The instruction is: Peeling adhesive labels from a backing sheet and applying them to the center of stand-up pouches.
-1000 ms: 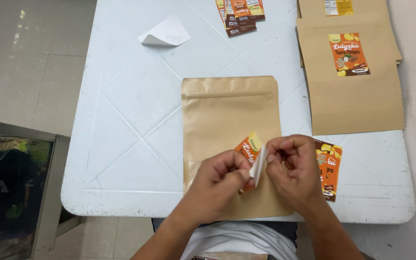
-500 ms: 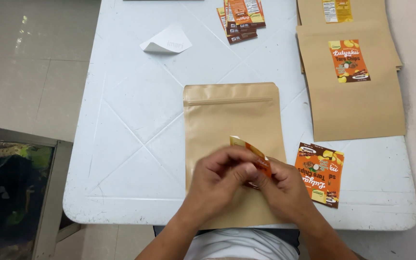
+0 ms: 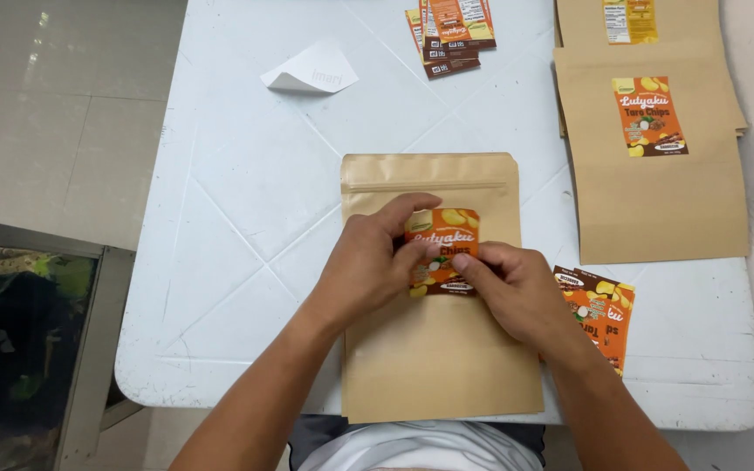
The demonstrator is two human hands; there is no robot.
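A brown kraft zip pouch [image 3: 434, 349] lies flat on the white table [image 3: 246, 201] in front of me. An orange and brown sticker label [image 3: 443, 237] rests face up on the pouch's upper middle. My left hand [image 3: 368, 266] presses its left edge with thumb and fingers. My right hand [image 3: 517, 292] presses its lower right part with the fingertips. Both hands lie on the pouch.
A small stack of the same labels [image 3: 599, 310] lies right of my right hand. Finished labelled pouches [image 3: 656, 183] are stacked at the upper right. More labels [image 3: 448, 30] and a white backing paper [image 3: 311, 70] lie at the table's far side. Tiled floor is on the left.
The label was held up edge-on between both hands above the pouch. Now it lies flat on the pouch, with my fingers pressing on it.
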